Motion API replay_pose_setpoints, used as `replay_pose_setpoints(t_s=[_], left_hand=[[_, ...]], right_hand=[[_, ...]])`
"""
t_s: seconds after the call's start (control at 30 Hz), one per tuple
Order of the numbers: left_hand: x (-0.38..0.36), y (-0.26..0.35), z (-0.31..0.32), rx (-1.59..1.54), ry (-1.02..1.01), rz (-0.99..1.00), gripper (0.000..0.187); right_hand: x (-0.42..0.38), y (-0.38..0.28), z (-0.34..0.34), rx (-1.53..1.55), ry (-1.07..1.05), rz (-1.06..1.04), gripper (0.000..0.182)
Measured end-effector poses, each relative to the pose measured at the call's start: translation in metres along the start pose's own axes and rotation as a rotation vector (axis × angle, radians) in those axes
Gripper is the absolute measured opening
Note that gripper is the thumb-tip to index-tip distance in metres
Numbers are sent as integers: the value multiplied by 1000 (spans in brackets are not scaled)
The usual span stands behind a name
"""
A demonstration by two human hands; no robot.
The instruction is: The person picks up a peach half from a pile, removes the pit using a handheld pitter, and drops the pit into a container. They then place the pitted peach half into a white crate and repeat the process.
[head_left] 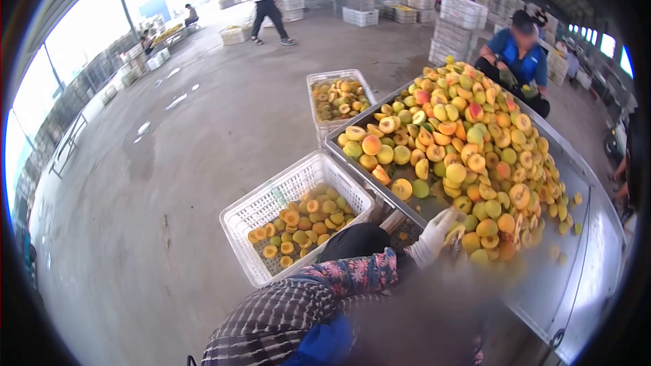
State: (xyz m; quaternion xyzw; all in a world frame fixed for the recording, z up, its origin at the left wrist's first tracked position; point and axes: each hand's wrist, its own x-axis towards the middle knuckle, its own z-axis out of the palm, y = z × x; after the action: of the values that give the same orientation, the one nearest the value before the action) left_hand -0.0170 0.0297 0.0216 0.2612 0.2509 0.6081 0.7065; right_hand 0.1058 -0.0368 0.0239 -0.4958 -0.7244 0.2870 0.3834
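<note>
One white-gloved left hand (430, 240) is at the near edge of the metal counter (591, 240). Its bent fingers (447, 219) are right up against the yellow and orange fruit (494, 209) — I can't tell if they grip a piece. A blur hides the right hand. Beside the counter, a big white basket (252, 215) holds cut fruit. Farther off is another basket (328, 125) — past the pile, a person in blue (521, 61).
</note>
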Motion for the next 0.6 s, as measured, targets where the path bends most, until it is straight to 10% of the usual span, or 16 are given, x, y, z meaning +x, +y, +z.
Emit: replay_pose_setpoints(t_s=[0.2,0.3,0.37,0.43,0.6], left_hand=[[9,-2,-6,88,105,-196,19],[9,-6,-12,35,81,-98,21],[4,1,-14,197,-149,184,25],[3,14,-10,145,-46,-153,25],[0,16,-6,380,-66,-27,23]], right_hand=[[-3,-9,-2,-230,-233,266,34],[-7,-1,12,-39,33,-117,36],[-2,18,1,-617,-3,-631,38],[-6,-6,-2,-161,-89,-67,48],[1,8,2,-259,-173,214,39]])
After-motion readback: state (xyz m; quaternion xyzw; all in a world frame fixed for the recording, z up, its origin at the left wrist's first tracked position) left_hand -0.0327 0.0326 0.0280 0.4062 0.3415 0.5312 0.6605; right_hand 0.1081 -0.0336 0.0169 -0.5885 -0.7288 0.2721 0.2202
